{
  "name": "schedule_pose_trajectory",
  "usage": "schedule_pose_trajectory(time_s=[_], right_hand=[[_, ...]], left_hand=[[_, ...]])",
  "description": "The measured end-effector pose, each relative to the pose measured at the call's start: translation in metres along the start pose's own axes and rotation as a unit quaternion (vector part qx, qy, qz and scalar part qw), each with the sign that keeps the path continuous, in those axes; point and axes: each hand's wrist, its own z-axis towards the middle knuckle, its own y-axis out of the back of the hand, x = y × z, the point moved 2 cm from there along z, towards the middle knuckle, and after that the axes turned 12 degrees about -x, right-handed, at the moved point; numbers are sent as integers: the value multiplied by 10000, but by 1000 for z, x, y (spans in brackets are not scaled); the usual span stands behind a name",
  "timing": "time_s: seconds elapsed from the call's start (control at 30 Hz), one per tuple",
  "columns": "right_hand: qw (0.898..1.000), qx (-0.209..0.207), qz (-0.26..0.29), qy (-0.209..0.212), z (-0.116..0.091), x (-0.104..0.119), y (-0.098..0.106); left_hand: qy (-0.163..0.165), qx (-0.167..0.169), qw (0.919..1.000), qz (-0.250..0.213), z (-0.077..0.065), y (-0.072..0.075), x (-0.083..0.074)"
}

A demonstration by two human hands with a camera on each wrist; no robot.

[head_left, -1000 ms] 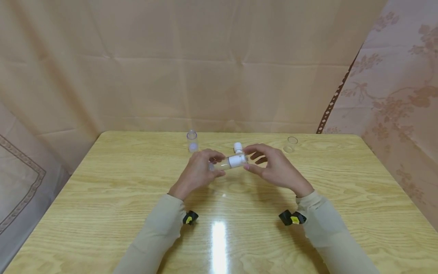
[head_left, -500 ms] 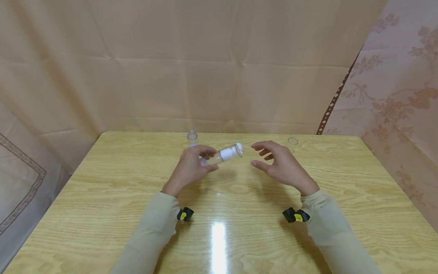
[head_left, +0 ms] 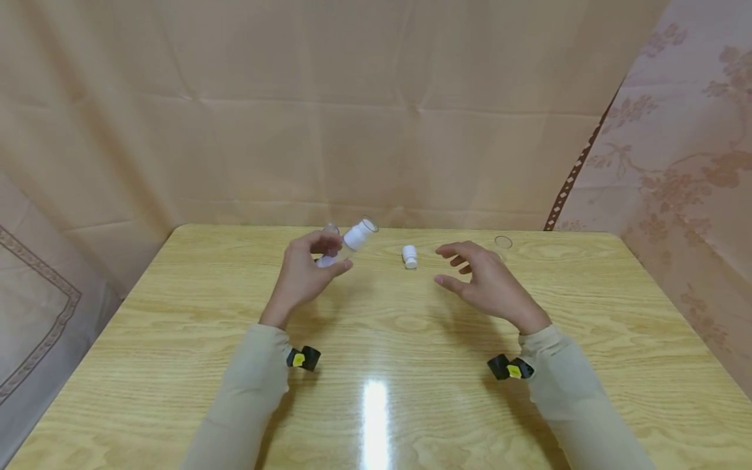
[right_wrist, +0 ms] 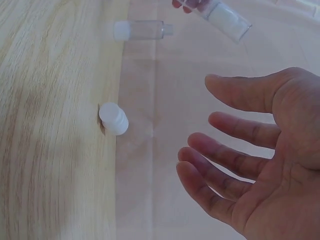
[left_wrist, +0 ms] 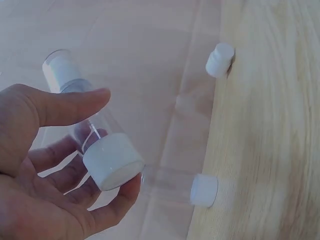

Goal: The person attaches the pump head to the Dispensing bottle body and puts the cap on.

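My left hand (head_left: pixel 301 274) holds a see-through bottle (head_left: pixel 356 235) tilted above the table, its white collar and transparent cap pointing up and away. In the left wrist view the thumb and fingers curl round the bottle's body, close to its white base (left_wrist: pixel 114 162). A small white pump-like piece (head_left: pixel 409 256) stands on the table between the hands. Behind the left hand stands a second see-through bottle (right_wrist: pixel 145 30) with a white bottom, mostly hidden in the head view. My right hand (head_left: pixel 486 286) hovers with relaxed fingers, holding nothing.
A transparent cap (head_left: pixel 502 242) stands at the table's back right, partly hidden behind the right hand. The wooden table (head_left: pixel 411 365) ends at a beige curtain (head_left: pixel 364 143). A floral cloth (head_left: pixel 693 163) hangs on the right.
The right hand has let go of the held bottle's capped end and drawn back right. The left hand has carried the bottle left, tipping its top further up.
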Motion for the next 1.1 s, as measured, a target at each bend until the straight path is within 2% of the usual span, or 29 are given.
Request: schedule_pose_trajectory(time_s=[0.3, 0.5, 0.77, 1.1], right_hand=[[10000, 48, -7, 21, -1, 0, 1], [9999, 97, -29, 15, -1, 1, 1], [9999, 141, -39, 65, -1, 1, 1], [9997, 179, 34, 131, -2, 2, -2]], left_hand=[[579, -661, 9948, -521, 7, 13, 11], [703, -914, 9911, -668, 8, 14, 13], [951, -893, 9860, -1036, 6, 0, 17], [1029, -773, 9863, -1028, 1, -14, 20]])
